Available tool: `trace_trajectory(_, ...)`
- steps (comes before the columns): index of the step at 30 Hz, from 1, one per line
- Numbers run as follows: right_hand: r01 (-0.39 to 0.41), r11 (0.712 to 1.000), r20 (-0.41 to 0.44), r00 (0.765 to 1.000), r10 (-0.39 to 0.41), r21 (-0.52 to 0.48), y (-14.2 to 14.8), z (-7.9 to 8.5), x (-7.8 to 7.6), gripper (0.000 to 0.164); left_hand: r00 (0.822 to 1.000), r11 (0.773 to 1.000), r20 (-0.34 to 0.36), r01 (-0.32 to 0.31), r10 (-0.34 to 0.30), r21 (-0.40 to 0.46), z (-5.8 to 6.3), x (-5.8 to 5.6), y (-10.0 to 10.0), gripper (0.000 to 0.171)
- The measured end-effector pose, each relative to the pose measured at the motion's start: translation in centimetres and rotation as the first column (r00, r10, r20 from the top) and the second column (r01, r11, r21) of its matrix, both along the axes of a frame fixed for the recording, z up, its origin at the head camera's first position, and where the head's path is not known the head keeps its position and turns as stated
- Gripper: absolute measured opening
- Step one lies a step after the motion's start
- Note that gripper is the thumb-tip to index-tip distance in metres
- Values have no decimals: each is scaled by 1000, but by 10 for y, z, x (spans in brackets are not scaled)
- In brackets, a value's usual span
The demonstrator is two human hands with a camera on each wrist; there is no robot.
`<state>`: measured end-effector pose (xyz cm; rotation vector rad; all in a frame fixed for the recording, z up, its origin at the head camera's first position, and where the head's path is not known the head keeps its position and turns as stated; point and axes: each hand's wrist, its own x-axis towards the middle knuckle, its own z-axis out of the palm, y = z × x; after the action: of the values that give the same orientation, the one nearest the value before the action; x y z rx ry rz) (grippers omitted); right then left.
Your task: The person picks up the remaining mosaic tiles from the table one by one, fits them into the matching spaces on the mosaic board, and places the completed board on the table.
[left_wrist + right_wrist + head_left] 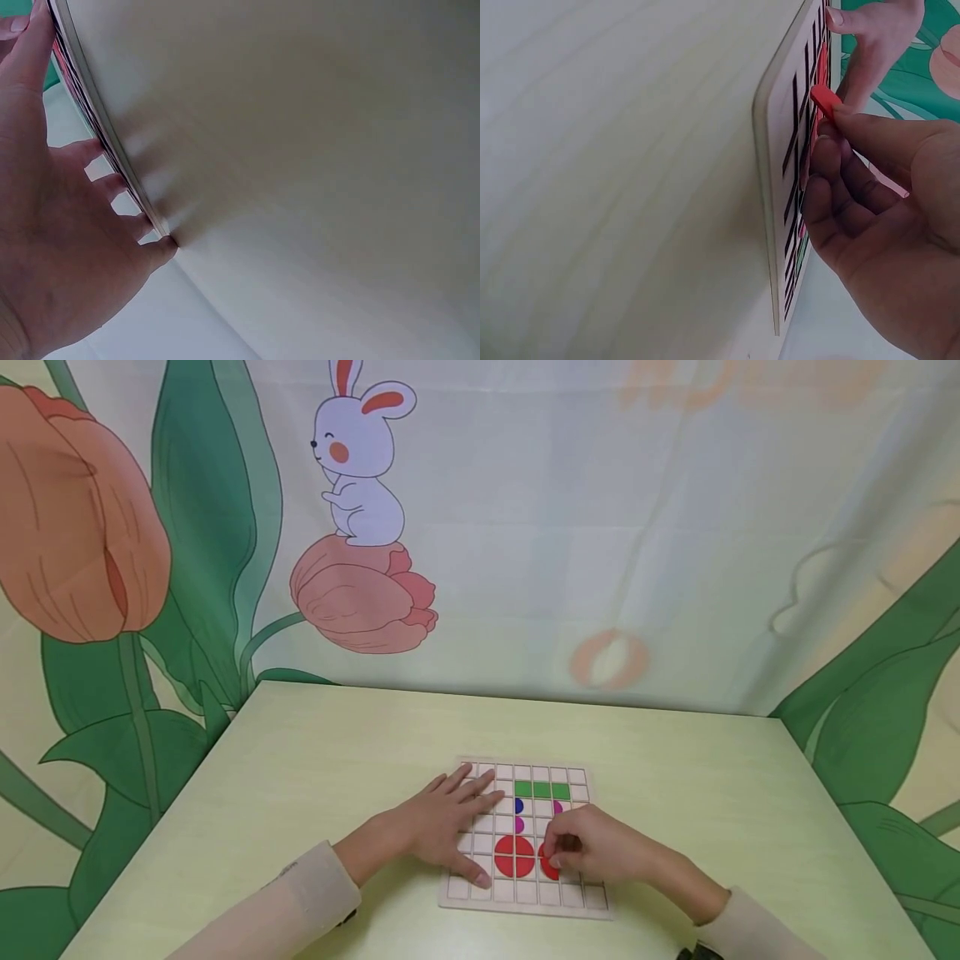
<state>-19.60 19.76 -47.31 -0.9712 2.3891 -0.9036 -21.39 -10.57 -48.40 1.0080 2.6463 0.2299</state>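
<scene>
A pale wooden board (525,893) with a square grid lies on the table. My left hand (442,822) rests spread over the board's left side, thumb near the lower left squares. In the left wrist view, fingertips of the left hand (75,202) touch the board's surface close to its edge. My right hand (600,846) pinches a red curved-edged piece (825,99) between thumb and index finger, tilted above the grid. Left of that hand, red quarter-circle pieces (525,865) form a disc. The right fingers partly hide the red piece (552,867) in the head view.
Green square pieces (542,790) sit in a row near the board's far side. Below them are a blue half-round piece (519,806) and two pink ones (519,825). The pale table (337,735) meets a printed curtain (510,568) at the back.
</scene>
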Motion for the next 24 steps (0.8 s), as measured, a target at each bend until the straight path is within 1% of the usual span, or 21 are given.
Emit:
trace_trajectory(9, -4, 1000, -19, 1000, 4, 16, -1, 2, 1, 13, 1000, 1000, -3, -2, 2, -4, -1, -1, 0, 122)
trace_trajectory(15, -8, 999, -37, 999, 9, 32, -4, 5, 2, 11, 1000, 1000, -18, 4, -4, -18, -3, -1, -1, 123)
trace_trajectory(24, -2, 999, -73, 997, 6, 43, -3, -1, 1, 10, 1000, 1000, -25, 13, -13, -22, -4, -2, -1, 124)
